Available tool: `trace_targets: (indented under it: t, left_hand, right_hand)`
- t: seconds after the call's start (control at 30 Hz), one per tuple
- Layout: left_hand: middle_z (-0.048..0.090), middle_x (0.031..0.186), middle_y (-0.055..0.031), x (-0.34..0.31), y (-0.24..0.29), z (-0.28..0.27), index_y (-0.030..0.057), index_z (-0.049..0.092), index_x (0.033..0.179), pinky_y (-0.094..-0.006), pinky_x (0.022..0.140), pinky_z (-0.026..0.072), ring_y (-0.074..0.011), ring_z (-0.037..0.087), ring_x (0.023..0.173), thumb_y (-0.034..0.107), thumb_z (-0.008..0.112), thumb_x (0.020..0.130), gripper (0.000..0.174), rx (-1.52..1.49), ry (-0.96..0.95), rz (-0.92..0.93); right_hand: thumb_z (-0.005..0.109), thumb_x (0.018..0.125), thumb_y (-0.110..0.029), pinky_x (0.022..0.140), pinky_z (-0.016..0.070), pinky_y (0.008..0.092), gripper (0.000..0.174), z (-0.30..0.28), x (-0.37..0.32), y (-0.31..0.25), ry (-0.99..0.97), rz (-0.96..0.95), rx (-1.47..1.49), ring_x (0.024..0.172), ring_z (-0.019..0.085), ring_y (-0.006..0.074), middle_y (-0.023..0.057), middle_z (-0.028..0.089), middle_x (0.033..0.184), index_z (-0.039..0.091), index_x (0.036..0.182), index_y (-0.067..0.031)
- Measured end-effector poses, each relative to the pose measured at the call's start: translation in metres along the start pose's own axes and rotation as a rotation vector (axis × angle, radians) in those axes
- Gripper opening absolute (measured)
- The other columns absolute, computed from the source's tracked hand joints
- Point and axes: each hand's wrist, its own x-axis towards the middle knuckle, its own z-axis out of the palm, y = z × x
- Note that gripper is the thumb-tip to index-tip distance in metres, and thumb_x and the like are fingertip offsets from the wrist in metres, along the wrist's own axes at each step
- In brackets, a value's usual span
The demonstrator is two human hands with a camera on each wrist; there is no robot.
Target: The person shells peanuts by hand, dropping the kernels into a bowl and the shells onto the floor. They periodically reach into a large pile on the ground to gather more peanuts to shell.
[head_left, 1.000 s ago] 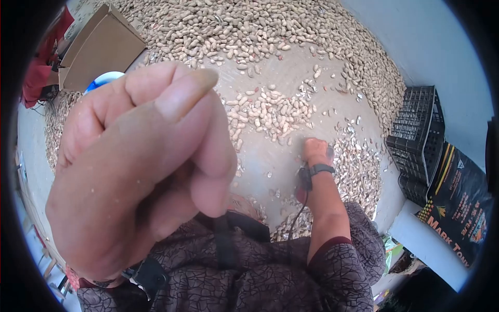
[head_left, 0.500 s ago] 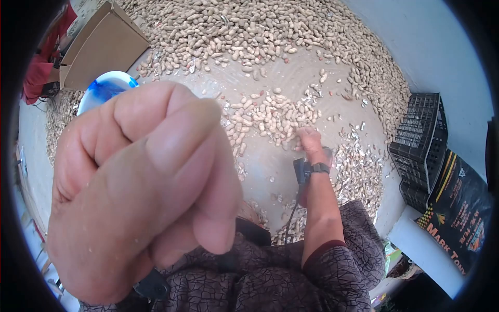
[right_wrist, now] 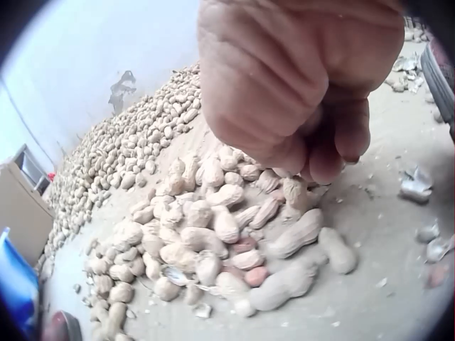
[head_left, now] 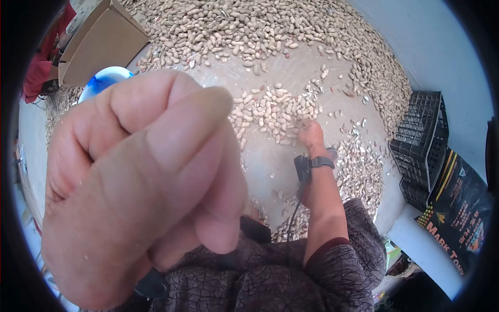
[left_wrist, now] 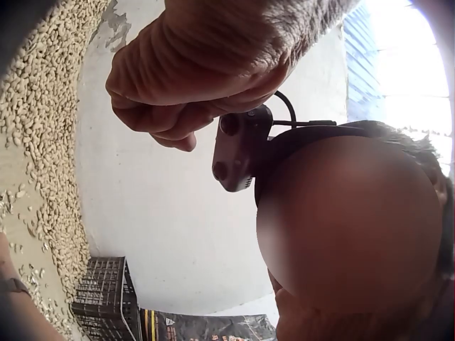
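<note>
Close before the head camera is my left hand (head_left: pixel 138 182), its fingers curled and the thumb lying over them; nothing shows in its grasp. In the left wrist view that hand (left_wrist: pixel 206 64) is raised beside the head-worn camera (left_wrist: pixel 240 153). My right hand (head_left: pixel 312 134) reaches down to the near right edge of a small heap of unshelled peanuts (head_left: pixel 270 106). Its curled fingers (right_wrist: pixel 323 163) meet the peanuts in the right wrist view. I cannot tell whether they pinch one. Reddish kernels (right_wrist: pixel 247 259) lie among the shells there.
A large bank of peanuts (head_left: pixel 234 26) spreads along the wall. Broken shells (head_left: pixel 358 171) lie right of my right arm. Black crates (head_left: pixel 416 135) and a dark printed bag (head_left: pixel 460 213) stand at the right. A cardboard box (head_left: pixel 104 47) and a blue-and-white basin (head_left: pixel 106 80) are at the left.
My right hand has moved forward from beside the shells to the small peanut heap. The left hand stays curled before the head camera, shifting slightly.
</note>
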Motion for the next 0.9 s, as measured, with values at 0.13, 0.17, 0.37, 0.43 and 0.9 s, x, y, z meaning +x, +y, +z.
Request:
trace_targets:
  t: [0.13,0.17,0.37,0.43,0.9]
  left_hand:
    - [0.049,0.05,-0.0091,-0.001,0.001,-0.001,0.0008,0.039,0.07,-0.0124,0.03,0.0193,0.0019,0.021,0.029,0.025,0.045,0.086,0.029,-0.018,-0.009,-0.021]
    - [0.049,0.05,-0.0092,-0.002,0.0,-0.001,0.0006,0.039,0.07,-0.0127,0.03,0.0195,0.0016,0.021,0.029,0.024,0.045,0.087,0.029,-0.063,-0.008,-0.035]
    - [0.049,0.05,-0.0095,-0.002,0.001,0.0,0.0001,0.039,0.07,-0.0135,0.03,0.0203,-0.0003,0.021,0.029,0.024,0.044,0.087,0.03,-0.055,0.018,-0.055]
    - [0.049,0.05,-0.0094,-0.001,0.001,-0.001,0.0001,0.04,0.07,-0.0136,0.03,0.0203,-0.0007,0.021,0.029,0.025,0.043,0.087,0.03,-0.021,0.017,-0.059]
    - [0.048,0.049,-0.0089,-0.007,0.002,-0.005,0.0005,0.039,0.07,-0.0129,0.031,0.022,-0.0008,0.025,0.029,0.023,0.043,0.087,0.029,-0.031,0.003,-0.055]
  right_hand:
    - [0.057,0.065,-0.009,0.07,0.0462,0.0359,0.014,-0.016,-0.014,-0.01,0.012,-0.053,-0.134,0.078,0.06,0.0311,0.0177,0.061,0.079,0.063,0.077,-0.0063]
    - [0.057,0.065,-0.008,0.071,0.0461,0.0357,0.015,-0.014,-0.016,-0.01,-0.018,-0.051,-0.063,0.079,0.06,0.0306,0.0177,0.061,0.081,0.063,0.079,-0.0058]
    - [0.058,0.064,-0.002,0.075,0.0462,0.0345,0.023,0.0,-0.025,-0.01,0.006,-0.119,-0.065,0.084,0.06,0.0301,0.0162,0.062,0.087,0.063,0.087,-0.0055]
    - [0.059,0.064,-0.002,0.075,0.0462,0.0344,0.023,-0.008,-0.027,-0.015,-0.01,-0.083,-0.152,0.084,0.06,0.0298,0.0164,0.062,0.088,0.063,0.087,-0.0058]
    - [0.053,0.071,-0.012,0.078,0.0462,0.0347,0.019,-0.036,-0.036,-0.036,-0.335,-0.098,-0.902,0.089,0.059,0.0279,0.0175,0.061,0.091,0.065,0.084,-0.0031]
